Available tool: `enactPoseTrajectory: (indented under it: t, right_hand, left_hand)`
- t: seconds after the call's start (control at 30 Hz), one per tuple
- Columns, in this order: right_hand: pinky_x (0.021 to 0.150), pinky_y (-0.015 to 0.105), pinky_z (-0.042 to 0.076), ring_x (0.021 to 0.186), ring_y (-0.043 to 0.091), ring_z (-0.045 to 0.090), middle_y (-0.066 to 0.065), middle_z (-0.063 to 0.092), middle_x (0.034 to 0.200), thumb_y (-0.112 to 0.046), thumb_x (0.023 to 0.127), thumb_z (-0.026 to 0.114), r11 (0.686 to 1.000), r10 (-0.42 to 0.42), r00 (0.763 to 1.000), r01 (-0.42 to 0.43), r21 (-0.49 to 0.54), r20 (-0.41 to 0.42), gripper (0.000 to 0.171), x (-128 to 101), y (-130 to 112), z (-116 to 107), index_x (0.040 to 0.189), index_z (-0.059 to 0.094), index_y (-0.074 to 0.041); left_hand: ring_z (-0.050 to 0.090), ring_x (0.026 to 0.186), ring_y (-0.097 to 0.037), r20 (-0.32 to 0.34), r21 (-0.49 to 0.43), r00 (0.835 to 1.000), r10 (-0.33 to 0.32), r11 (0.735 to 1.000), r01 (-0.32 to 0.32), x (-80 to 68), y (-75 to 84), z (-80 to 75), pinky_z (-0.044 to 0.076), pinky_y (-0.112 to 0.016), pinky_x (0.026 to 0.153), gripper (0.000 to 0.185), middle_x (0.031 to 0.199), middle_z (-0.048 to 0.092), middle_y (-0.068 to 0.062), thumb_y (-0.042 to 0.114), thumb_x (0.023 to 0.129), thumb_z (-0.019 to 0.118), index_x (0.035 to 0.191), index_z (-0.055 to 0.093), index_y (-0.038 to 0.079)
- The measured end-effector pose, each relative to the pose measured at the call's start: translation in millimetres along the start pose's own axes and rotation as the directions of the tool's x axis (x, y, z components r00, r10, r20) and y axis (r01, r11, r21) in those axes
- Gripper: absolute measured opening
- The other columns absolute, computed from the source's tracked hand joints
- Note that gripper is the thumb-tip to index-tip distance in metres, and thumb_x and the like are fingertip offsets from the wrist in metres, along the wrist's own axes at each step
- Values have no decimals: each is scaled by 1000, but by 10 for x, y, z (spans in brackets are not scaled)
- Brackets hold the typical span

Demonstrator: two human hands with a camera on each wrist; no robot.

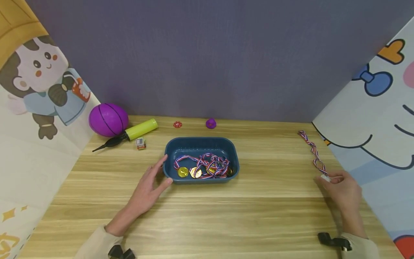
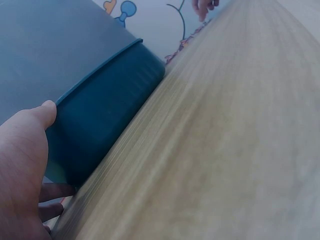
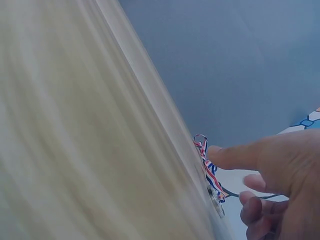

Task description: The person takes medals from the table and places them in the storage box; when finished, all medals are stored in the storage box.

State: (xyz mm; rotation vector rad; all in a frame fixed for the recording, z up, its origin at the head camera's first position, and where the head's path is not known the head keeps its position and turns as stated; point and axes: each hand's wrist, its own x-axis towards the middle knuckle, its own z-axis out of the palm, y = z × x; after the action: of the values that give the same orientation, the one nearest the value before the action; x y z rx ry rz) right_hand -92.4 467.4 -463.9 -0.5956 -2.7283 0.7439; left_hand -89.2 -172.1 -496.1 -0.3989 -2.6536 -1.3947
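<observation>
A dark blue tray (image 1: 200,144) stands mid-table and holds several gold medals (image 1: 183,172) on red, white and blue ribbons. My left hand (image 1: 152,183) rests against the tray's left end, fingers straight, with its thumb (image 2: 42,112) on the front corner of the tray wall (image 2: 105,110). Another medal (image 1: 324,177) lies at the right on the near end of its stretched ribbon (image 1: 312,147). My right hand (image 1: 341,185) hovers at that medal (image 3: 216,200), thumb (image 3: 235,155) out over the ribbon (image 3: 206,162) and fingers loosely curled beside it, a small gap still showing.
At the back left lie a purple ball (image 1: 108,119), a yellow-green hand pump (image 1: 130,133) and a small toy (image 1: 141,143). A red token (image 1: 177,125) and a small purple piece (image 1: 211,123) sit near the back wall. Cartoon panels close both sides.
</observation>
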Motion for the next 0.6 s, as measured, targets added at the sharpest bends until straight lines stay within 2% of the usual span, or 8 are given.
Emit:
enactPoseTrajectory:
  t: [0.13,0.23,0.3,0.43,0.6]
  right_hand:
    - [69,32,45,85,26,67,29,74,111,-49,95,86,998,56,996,-56,-5,62,72,38,41,-20,135,61,5]
    - [74,37,46,102,45,67,36,71,123,-54,97,82,996,93,990,-93,-7,105,79,57,71,-25,140,57,7]
    - [76,40,47,109,50,66,36,72,126,-56,98,80,994,107,986,-105,-21,128,80,70,90,-24,140,57,8]
    - [75,40,48,110,50,67,35,73,125,-56,100,78,993,117,981,-111,-46,155,79,95,137,-21,139,60,10]
    - [67,32,46,94,33,67,29,75,112,-52,100,79,995,87,989,-82,-47,117,70,104,194,5,133,67,8]
  left_hand:
    - [53,147,-48,-1,2,1000,2,1000,-2,0,1,0,35,-78,122,77,169,49,-20,33,110,70,177,31,31]
    - [53,147,-48,-1,1,1000,1,1000,-1,0,3,1,36,-77,122,78,169,49,-21,31,110,71,177,31,32]
    - [53,147,-48,-3,-1,1000,0,1000,0,1,3,1,36,-78,122,78,169,49,-21,29,110,71,177,31,31]
    - [52,147,-49,-2,1,1000,-1,1000,1,-1,2,0,35,-78,122,78,170,48,-20,30,110,71,177,31,31]
    - [52,148,-48,-4,8,1000,0,1000,0,-5,-5,0,35,-79,122,78,169,49,-20,31,110,71,177,31,32]
